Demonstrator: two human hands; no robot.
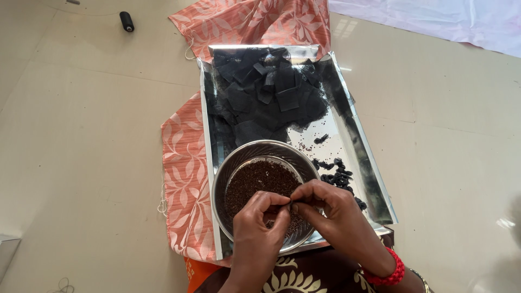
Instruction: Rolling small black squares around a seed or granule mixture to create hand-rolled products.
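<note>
On the pale tiled floor (81, 135), head view: a shiny silver tray (374, 179) lies on an orange-pink leaf-print cloth (184, 179). No package, label or sign shows anywhere in view.

Far end of tray: a loose heap of black fabric squares (266, 92), cut pieces overlapping, some folded. Right side of tray, near the rim: a small cluster of tiny black bundles (339, 172), plus one stray bundle (321, 139) further up. A few dark specks are scattered on the bare foil between.

Near end of tray: round steel bowl (239, 163) holding a smaller dish filled with fine dark brown seeds (258, 182), granular, evenly spread.

Both hands meet directly above the bowl's near rim. Left hand (260, 222): fingers curled, thumb and forefinger pressed together on a small dark piece (291, 204). Right hand (334, 209): fingertips also pinching that same piece from the other side. The piece is mostly hidden by the fingers; its shape cannot be told. A red bead bracelet (388, 274) sits on the right wrist.

Elsewhere: a black thread spool (126, 21) lies on the floor, far left, well apart from the tray. A white sheet (445, 19) lies at the top right.
</note>
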